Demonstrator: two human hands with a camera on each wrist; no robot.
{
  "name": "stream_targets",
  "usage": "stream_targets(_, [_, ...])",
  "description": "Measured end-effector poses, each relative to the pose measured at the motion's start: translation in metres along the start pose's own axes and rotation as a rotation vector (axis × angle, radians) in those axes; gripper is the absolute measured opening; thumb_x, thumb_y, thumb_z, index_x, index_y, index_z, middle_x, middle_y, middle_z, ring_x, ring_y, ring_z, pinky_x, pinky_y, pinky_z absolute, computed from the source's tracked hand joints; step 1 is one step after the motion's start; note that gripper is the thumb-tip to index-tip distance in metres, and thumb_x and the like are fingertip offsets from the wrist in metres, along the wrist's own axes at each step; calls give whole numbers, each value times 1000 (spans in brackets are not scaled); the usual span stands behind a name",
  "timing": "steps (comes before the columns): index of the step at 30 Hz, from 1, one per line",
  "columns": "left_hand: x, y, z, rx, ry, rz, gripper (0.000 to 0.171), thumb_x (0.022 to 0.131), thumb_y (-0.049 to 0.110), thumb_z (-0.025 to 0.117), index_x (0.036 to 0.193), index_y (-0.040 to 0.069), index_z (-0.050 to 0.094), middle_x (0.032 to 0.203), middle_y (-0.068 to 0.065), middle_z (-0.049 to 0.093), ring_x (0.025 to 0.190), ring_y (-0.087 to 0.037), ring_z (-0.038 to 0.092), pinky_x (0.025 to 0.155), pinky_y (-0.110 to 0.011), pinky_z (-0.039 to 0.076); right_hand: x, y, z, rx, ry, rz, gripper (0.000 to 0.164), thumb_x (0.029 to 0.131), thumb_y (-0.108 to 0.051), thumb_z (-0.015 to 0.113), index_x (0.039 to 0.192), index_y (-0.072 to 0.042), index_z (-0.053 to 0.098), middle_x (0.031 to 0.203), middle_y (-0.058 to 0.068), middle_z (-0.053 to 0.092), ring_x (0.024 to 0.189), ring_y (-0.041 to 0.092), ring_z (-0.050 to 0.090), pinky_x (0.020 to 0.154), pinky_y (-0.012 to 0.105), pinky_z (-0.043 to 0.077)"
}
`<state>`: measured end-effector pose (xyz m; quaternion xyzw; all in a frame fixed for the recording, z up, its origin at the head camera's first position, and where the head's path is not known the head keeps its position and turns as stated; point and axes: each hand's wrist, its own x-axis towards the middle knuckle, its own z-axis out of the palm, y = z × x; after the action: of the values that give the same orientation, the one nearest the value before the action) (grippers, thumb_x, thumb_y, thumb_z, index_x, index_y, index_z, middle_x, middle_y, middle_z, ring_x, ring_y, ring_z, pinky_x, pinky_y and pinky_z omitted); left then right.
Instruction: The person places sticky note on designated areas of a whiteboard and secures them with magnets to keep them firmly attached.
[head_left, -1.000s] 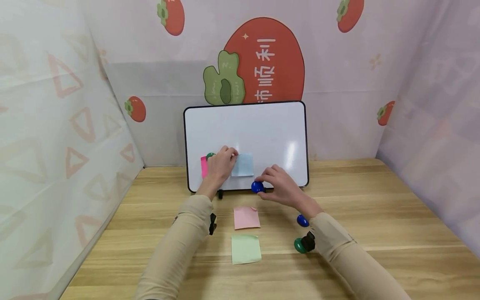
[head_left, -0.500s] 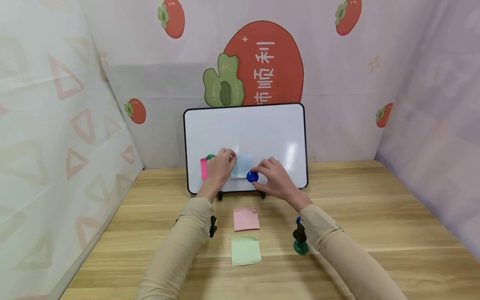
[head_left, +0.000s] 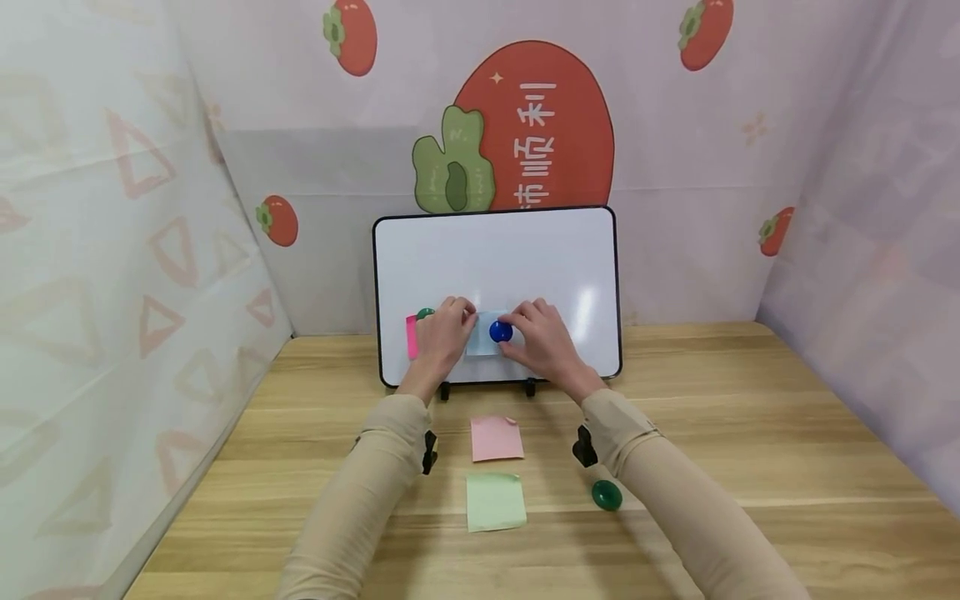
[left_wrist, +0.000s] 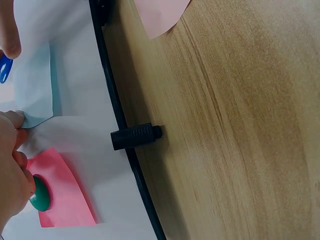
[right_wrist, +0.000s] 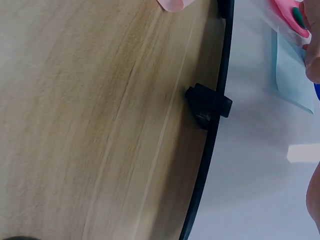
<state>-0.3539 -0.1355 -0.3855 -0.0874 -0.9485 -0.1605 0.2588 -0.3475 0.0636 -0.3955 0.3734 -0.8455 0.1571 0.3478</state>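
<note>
A light blue sticky note point(head_left: 483, 343) lies against the whiteboard point(head_left: 495, 258). My left hand point(head_left: 442, 335) pinches its upper left edge between thumb and curled fingers. With thumb and fingers, my right hand point(head_left: 546, 340) grips a round blue magnet point(head_left: 501, 332) over the note's right part. In the left wrist view, part of that note point(left_wrist: 35, 90) shows near the left thumb. Left of it on the board is a bright pink note point(left_wrist: 65, 192) under a green magnet point(left_wrist: 40, 193), partly hidden by the left hand in the head view.
On the wooden table, a pale pink note point(head_left: 497, 439) and a pale green note point(head_left: 497, 502) lie before the board. Another green magnet point(head_left: 607, 495) sits to their right. Black feet point(head_left: 530, 387) support the board's lower edge.
My right hand has carried the blue magnet up and left from the board's lower edge onto the light blue note. The left hand has stayed at the note's edge.
</note>
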Motion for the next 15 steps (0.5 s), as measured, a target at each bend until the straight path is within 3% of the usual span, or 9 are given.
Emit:
stream_targets(5, [0,1,-1,-9,-2,17,15,98,30,62,100,17,70,92,0,69,62,-15,59,51,-25,39,7,1,7,-33,8,62,39,80,-26,83,112,-5,72,98,12,64,87,29,53,74,41,43])
stream_targets(10, [1,0,-1,3,12,15,15,98,30,63,100,17,70,91,1,70,61,-15,59,50,-26,39,15,1,14,-75,40,66,41,81,-27,83,114,-6,72,100,12,63,90,30,53,77,43,43])
stream_targets(15, [0,-2,-1,3,12,9,16,98,31,63,100,18,70,93,1,70,63,-16,62,51,-28,41,23,-1,18,-123,19,95,39,83,-28,81,114,-7,72,101,11,63,92,30,54,80,44,44])
